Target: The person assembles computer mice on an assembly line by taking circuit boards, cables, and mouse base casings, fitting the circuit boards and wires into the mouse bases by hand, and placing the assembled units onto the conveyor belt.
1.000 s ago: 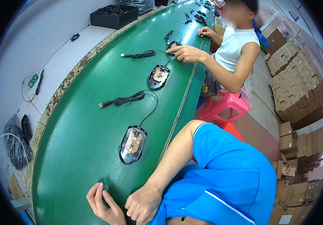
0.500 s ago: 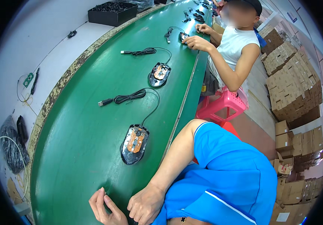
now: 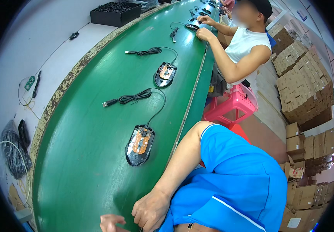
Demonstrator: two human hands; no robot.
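At the lower edge, my left hand (image 3: 112, 224) is bent at the fingers, slightly blurred and partly cut off; the fingers look apart, with nothing seen in them. Close beside it, my right hand (image 3: 150, 211) is closed in a fist; a tiny dark bit shows beneath it, too little to name. The nearest thing is an opened computer mouse (image 3: 140, 145) on the green belt, its orange-brown circuit board exposed. Its coiled black cable (image 3: 135, 96) lies beyond it, ending in a USB plug (image 3: 110, 103). Farther off lies a second opened mouse (image 3: 165, 74) with its own coiled cable (image 3: 148, 51).
A co-worker (image 3: 244, 46) in a white sleeveless top handles another mouse (image 3: 192, 27) by a pink stool (image 3: 234, 105). A black box of dark parts (image 3: 115, 15) and bagged black parts (image 3: 15, 152) line the left ledge. Stacked cartons (image 3: 304, 81) stand at right.
My left hand has moved down toward the lower edge and its fingers have curled. My right hand stays closed in place. The co-worker's hands have shifted on their mouse, which now shows a dark cover.
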